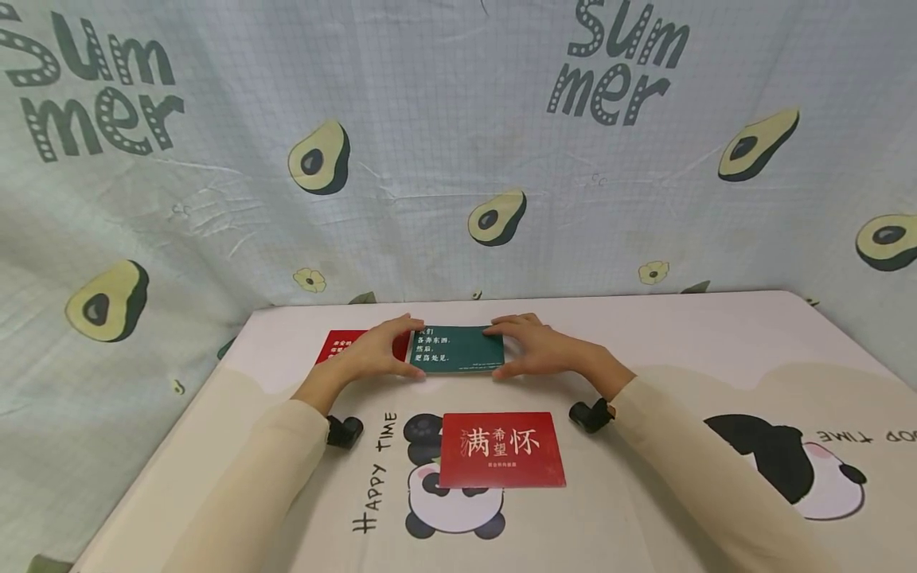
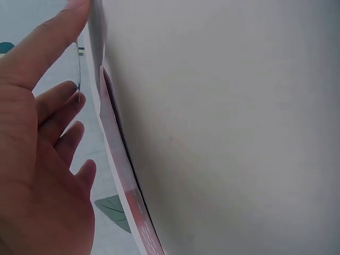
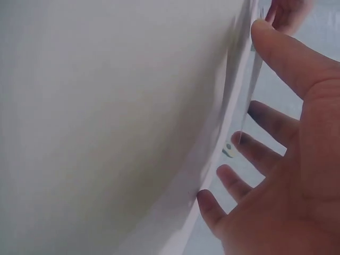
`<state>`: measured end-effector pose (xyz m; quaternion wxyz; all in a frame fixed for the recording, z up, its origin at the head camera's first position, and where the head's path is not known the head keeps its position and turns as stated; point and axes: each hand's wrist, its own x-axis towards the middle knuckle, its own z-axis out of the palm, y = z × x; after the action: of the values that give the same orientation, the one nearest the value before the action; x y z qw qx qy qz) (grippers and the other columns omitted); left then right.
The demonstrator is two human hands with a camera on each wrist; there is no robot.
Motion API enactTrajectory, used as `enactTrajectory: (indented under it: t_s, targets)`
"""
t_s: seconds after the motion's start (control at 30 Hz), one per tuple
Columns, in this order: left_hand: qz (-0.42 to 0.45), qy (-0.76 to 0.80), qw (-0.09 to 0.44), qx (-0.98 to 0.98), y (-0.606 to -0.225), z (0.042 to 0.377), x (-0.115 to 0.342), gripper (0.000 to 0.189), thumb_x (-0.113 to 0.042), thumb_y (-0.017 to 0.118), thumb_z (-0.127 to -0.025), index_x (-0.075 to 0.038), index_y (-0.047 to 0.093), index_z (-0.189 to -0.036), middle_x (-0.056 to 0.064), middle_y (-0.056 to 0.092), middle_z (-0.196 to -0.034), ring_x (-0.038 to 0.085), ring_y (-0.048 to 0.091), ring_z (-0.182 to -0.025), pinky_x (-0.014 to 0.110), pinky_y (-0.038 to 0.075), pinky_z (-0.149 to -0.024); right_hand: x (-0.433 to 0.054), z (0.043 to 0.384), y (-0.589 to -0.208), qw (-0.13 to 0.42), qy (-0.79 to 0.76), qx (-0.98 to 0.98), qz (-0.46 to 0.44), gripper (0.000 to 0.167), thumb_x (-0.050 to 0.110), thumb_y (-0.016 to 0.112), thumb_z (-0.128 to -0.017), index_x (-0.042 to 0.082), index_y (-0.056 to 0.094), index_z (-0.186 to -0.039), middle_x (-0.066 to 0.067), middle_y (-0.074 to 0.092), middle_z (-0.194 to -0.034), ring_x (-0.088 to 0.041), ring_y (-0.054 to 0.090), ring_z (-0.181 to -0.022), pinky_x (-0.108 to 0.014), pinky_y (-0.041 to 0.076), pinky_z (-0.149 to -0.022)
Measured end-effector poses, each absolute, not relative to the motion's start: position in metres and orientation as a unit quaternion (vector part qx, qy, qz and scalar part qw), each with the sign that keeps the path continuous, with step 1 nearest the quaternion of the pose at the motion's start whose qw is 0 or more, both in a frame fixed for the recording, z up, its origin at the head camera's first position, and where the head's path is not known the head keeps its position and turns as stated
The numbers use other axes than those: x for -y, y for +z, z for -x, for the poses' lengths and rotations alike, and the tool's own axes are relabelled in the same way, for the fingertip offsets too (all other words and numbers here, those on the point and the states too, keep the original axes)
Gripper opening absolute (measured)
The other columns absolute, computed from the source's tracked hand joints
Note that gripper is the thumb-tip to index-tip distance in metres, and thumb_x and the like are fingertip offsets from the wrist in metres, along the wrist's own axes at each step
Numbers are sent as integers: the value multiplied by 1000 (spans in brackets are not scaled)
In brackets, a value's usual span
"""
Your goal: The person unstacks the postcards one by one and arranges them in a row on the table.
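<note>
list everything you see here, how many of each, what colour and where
green card: 1, dark green with white characters, held between both hands
front red card: 1, red with white characters, on the tablecloth, partly over a panda print
back red card: 1, red with white characters, behind the left hand, partly hidden
tablecloth: 1, pale cream and pinkish, under the cards
panda prints: 2, black and white, centre and right of tablecloth
backdrop: 1, pale blue-grey, behind the table
avocado prints: 5, yellow-green, across the backdrop
wrist cameras: 2, black, one per wrist
sleeves: 2, cream, both forearms
left hand: 1, at card's left edge
right hand: 1, at card's right edge
</note>
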<state>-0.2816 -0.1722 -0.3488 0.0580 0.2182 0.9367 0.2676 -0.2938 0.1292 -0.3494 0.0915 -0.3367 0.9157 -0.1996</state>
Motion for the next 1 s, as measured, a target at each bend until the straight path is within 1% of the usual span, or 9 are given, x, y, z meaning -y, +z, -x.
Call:
enactTrajectory:
  t_s: [0.23, 0.47, 0.87, 1.0]
  targets:
    - [-202, 260, 71, -942, -353, 286, 173, 85, -31, 84, -69, -14, 45, -143, 13, 30, -153, 32, 22, -141, 53, 22, -111, -122, 294, -348, 97, -159, -926, 329, 74, 47, 72, -78, 17, 47, -142, -10, 38, -147, -34, 27, -133, -60, 27, -102]
    - [-196, 257, 81, -943, -353, 286, 174, 84, -33, 83, -71, -15, 44, -143, 14, 29, -153, 34, 22, -141, 53, 21, -111, -120, 295, -348, 103, -145, -931, 320, 74, 47, 71, -79, 20, 46, -143, -8, 36, -149, -33, 24, -135, -59, 25, -104]
    - [-199, 244, 84, -946, -352, 286, 174, 84, -34, 82, -71, -13, 44, -143, 16, 29, -153, 36, 22, -140, 54, 21, -111, -121, 299, -350, 103, -133, -935, 313, 71, 46, 69, -83, 19, 45, -144, -6, 33, -150, -31, 23, -136, -57, 25, -103]
    - [-200, 239, 85, -946, -352, 286, 175, 85, -36, 82, -72, -14, 43, -144, 16, 29, -153, 37, 23, -140, 55, 22, -110, -120, 298, -350, 104, -135, -934, 315, 70, 46, 68, -83, 18, 45, -144, -6, 33, -150, -31, 23, -136, -58, 25, -104]
